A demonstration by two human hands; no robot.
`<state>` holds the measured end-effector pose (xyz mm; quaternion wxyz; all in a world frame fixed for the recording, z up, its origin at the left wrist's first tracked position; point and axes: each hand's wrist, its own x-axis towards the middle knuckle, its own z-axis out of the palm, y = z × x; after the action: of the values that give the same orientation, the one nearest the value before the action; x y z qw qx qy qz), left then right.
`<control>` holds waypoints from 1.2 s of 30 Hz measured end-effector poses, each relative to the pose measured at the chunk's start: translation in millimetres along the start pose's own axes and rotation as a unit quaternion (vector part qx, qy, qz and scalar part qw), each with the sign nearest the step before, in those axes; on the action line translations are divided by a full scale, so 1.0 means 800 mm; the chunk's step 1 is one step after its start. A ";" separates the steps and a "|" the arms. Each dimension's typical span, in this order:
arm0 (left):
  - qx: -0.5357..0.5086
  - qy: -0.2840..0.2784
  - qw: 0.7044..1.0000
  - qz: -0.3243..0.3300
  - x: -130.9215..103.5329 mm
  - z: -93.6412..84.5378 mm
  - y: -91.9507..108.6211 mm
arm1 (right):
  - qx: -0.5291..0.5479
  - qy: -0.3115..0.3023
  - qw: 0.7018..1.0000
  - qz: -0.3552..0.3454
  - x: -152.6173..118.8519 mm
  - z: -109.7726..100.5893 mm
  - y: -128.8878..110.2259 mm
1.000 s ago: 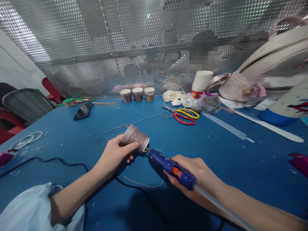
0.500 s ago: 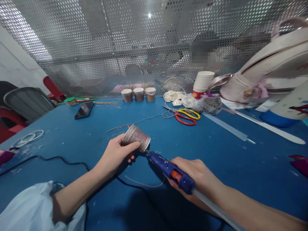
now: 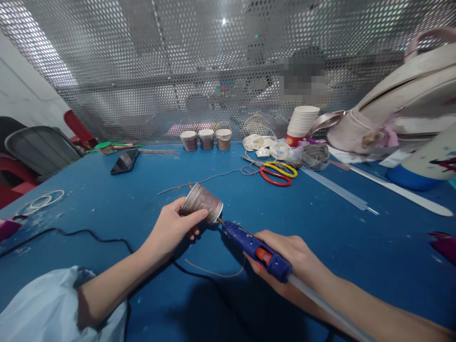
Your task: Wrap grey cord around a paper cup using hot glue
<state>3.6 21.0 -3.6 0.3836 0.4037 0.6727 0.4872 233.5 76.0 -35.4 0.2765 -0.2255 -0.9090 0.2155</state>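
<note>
My left hand [image 3: 178,222] is closed around a small cup wrapped in grey-brown cord [image 3: 202,202], which lies tilted on its side with its white rim toward the right. In my right hand [image 3: 285,251] is a blue glue gun [image 3: 249,242], a clear glue stick coming out of its back end. The metal nozzle sits at the lower edge of the cup's right end; whether it touches cannot be told. A loose piece of cord [image 3: 217,274] curves on the blue table [image 3: 149,294] below the cup.
Behind stand three cord-wrapped cups [image 3: 206,139]. Scissors [image 3: 278,173], grey yarn [image 3: 314,156], stacked paper cups [image 3: 302,124], glue sticks [image 3: 335,189] and a bag [image 3: 399,104] are at the right. A phone [image 3: 124,161] lies left; a black cable [image 3: 89,233] runs beneath my left forearm.
The glue gun and my right hand have shifted slightly to the right. My left hand and the cup have hardly moved.
</note>
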 end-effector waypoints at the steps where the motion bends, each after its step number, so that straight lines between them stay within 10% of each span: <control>1: 0.001 0.001 1.000 -0.001 0.000 0.000 0.000 | -0.005 -0.001 1.000 0.000 0.000 0.000 0.000; 36: 0.094 0.065 0.993 0.007 -0.010 0.009 0.016 | -0.071 -0.021 0.993 -0.092 -0.004 -0.003 -0.003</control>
<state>15.0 19.0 8.3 0.2965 0.4101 0.7361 0.4495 237.2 73.1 -33.8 0.2589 -0.1550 -0.9446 0.1288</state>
